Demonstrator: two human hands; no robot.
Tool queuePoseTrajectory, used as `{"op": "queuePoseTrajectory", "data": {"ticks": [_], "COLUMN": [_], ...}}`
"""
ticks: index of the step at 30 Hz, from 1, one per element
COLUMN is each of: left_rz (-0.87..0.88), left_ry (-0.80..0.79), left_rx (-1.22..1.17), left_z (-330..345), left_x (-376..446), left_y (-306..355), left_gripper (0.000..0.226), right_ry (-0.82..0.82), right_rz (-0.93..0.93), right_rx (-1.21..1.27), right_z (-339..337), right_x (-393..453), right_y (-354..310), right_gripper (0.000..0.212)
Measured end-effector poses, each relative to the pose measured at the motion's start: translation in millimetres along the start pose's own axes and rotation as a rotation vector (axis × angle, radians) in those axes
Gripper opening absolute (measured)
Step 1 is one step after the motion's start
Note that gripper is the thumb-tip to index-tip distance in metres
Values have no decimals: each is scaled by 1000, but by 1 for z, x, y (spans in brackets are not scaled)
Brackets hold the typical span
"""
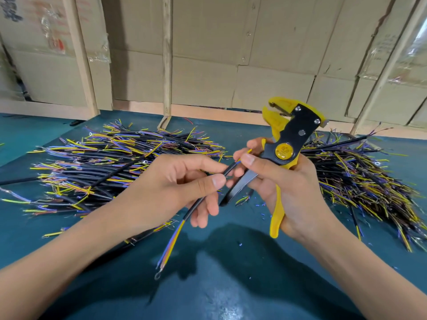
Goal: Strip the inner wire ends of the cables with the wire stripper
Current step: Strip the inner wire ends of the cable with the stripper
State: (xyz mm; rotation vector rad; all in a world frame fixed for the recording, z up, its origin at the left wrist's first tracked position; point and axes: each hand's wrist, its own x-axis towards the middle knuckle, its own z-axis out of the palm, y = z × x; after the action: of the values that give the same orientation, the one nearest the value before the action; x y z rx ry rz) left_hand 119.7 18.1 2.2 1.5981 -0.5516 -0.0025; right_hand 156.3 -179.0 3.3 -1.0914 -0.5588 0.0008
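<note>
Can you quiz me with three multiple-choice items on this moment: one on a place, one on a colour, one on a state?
1. Where is the wire stripper?
A. Flat on the mat
B. In the right hand
C. On the left pile

2. What colour are the stripper's handles?
A. Red
B. Green
C. Yellow

3. How does the left hand hold the black cable?
A. Pinches it between thumb and fingers
B. Presses it flat on the mat
C. Does not touch it

Answers: 1 B, the right hand's fingers wrap its handles above the teal mat. 2 C, a yellow handle sticks out below the palm. 3 A, the thumb and fingers close on the cable's sheath, its coloured inner wires hanging below.
</note>
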Motion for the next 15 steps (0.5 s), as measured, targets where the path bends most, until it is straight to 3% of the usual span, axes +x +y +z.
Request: {"op": "queuePoseTrajectory", "data": {"ticks": [4,8,11,15], "left_rz": [-2,-114,-230,-258], "left_ry": [-69,-172,-247,-157], "left_rx": [-85,-78,10,186], "left_z": [-2,-8,-16,-23], "left_x": [-1,0,1,1], "left_y": [-4,-4,-2,-2], "left_gripper": [30,27,25,27], "right_ry": [-6,44,157,349], "right_rz": [-24,-33,-26,-35], "right_rx": [34,3,18,53], "right_z": [-1,-3,-7,-17], "right_x": [1,3,6,12], "right_y": [-3,-3,-2,-2], "right_gripper": [14,16,18,18]}}
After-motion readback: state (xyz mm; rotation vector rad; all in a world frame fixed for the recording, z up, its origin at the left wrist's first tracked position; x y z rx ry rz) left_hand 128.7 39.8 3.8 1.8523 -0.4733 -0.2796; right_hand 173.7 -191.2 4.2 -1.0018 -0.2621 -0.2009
